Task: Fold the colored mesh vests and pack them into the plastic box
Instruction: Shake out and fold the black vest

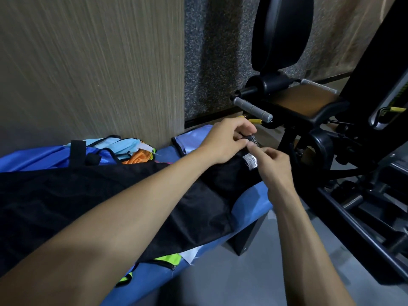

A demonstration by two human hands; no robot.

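Stretching out from the bottom of the view, both bare forearms reach across a blue padded counter (pixel 249 202), and right at the near edge a neon green vest (pixel 169 259) peeks out from under the dark cloth, with another scrap of green lower down beside the left arm. Spread over most of the counter lies the black mesh vest (pixel 194 208), flat and wide, its near corner hanging just over the padding. Up at its far end, the left hand (pixel 225 140) has its fingers curled and pinches the vest's stitched black edge between thumb and fingers. Just beside it, the right hand (pixel 273 164) has its fingers bent inward, the forefinger tip touching that same edge, close above a small white label (pixel 250 161) sewn on the vest; the two hands nearly meet there. Further back on the left, a heap of vests (pixel 123 150) sits against the wall, light blue, blue and orange with black trim. A pale blue vest (pixel 194 138) lies flat behind the left wrist. Beyond, on the right, stands a black gym machine (pixel 309 107) with grey grips and a brown seat pad, in front of a wood-grain wall panel (pixel 88 62).
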